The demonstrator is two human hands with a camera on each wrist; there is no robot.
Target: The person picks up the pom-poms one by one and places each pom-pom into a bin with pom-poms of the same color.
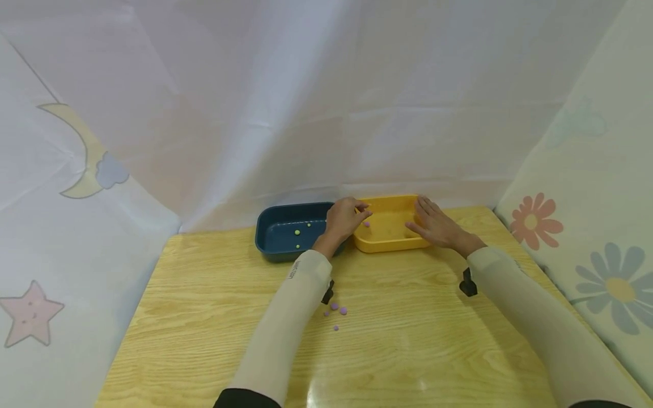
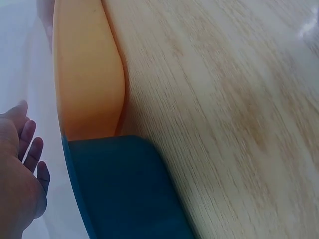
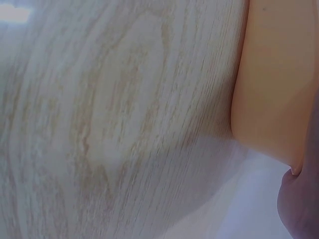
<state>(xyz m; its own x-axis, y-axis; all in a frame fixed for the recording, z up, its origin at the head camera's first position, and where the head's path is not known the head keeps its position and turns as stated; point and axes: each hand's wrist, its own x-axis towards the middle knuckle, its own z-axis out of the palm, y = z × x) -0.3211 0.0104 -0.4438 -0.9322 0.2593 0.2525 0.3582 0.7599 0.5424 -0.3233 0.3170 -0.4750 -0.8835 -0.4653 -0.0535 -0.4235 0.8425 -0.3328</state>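
My left hand (image 1: 346, 218) is over the left end of the yellow tray (image 1: 393, 246), its fingers loosely bent. In the left wrist view nothing shows in that left hand (image 2: 22, 164). Just below its fingertips a small purple ball (image 1: 367, 224) shows against the tray; whether it lies on the bottom cannot be made out. At the tray's right end my right hand (image 1: 441, 226) rests on the rim with straight fingers. Left of the yellow tray, and touching it, stands a dark blue tray (image 1: 265, 249) with small green balls (image 1: 297, 232) inside.
Several purple balls (image 1: 343, 310) lie on the wooden table (image 1: 408, 317) by the left forearm. White cloth (image 1: 306, 113) hangs behind both trays and along the sides. Each wrist bears a black camera (image 1: 467, 283).
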